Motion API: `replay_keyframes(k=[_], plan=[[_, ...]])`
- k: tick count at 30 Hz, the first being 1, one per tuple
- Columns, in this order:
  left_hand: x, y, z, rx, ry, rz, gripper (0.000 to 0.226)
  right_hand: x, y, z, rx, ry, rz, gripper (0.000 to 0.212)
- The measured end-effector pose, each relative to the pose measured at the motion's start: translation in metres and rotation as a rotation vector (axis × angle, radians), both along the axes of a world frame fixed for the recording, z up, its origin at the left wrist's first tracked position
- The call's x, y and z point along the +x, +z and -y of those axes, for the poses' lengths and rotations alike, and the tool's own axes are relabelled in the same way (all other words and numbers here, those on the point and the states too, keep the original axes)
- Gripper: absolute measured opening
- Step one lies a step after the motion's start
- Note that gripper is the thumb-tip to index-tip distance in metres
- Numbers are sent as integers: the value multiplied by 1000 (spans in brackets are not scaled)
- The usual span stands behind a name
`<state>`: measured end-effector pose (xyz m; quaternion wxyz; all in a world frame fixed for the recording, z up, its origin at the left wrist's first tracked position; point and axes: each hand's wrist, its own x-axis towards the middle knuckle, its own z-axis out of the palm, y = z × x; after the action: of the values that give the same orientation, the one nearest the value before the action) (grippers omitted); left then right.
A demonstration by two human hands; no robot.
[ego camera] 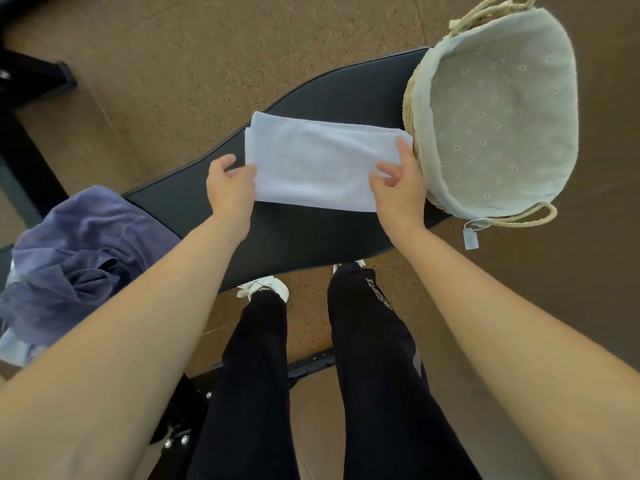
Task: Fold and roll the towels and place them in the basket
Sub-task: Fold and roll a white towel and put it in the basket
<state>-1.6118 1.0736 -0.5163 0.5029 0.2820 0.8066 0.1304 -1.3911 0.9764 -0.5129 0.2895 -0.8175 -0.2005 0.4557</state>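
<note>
A white towel [311, 161], folded into a flat rectangle, lies across the middle of a black padded bench [346, 95]. My left hand [230, 188] pinches the towel's near left corner. My right hand [398, 188] pinches its near right corner, with the thumb up along the right edge. A woven basket [414, 109] with a pale eyelet lining stands at the bench's right end, touching the towel's right edge; nothing lies inside it. A crumpled purple towel [79, 258] sits in a heap at the bench's left end.
A white tag [470, 238] hangs from the basket's near handle. My legs in black trousers and white shoes [265, 287] stand at the bench's near side. Brown speckled floor surrounds the bench. Dark frame parts [31, 77] stand at the far left.
</note>
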Motion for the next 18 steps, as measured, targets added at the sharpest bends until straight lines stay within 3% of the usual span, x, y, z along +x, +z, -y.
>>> replay_keyframes(k=[4,8,11,14,18], plan=[[-10,-16,18,28,-205,-164,59,-9,-13,15,-17,533,241,54],[-7,-23,18,-56,-170,-40,64,-18,-21,4,-72,923,462,62],[-2,-20,16,-81,-145,11,46,-25,-26,-9,-109,1033,470,64],[-3,-13,18,-50,-234,0,31,-29,-27,-21,-159,1010,408,62],[-5,16,26,57,-341,67,35,-34,-26,-24,-187,1077,263,57]])
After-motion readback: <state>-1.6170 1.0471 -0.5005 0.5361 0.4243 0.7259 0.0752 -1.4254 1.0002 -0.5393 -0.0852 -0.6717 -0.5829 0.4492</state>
